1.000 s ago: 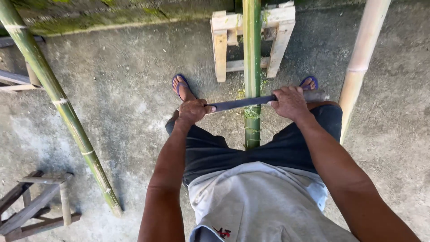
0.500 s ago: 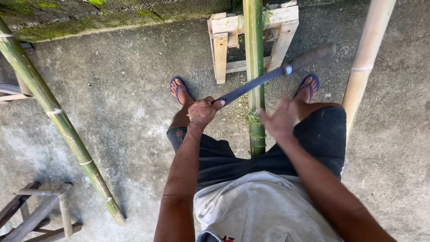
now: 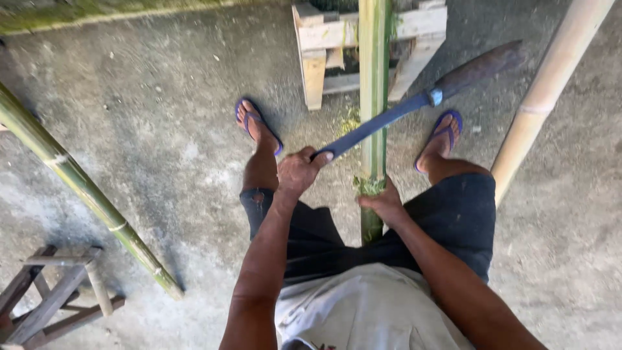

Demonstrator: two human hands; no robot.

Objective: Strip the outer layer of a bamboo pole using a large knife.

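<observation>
The green bamboo pole [image 3: 374, 78] runs between our legs from a wooden stand [image 3: 324, 52] ahead, and our right hand [image 3: 387, 206] closes its grip around the pole near a frayed patch, while our left hand [image 3: 299, 172] is clamped on one end of a long dark blade [image 3: 414, 104] lying slantwise over it. To work well we judge the pole should stay pinned steady and the blade low-angled. The blade's far end is blurred, and the pole's near end hides under us.
</observation>
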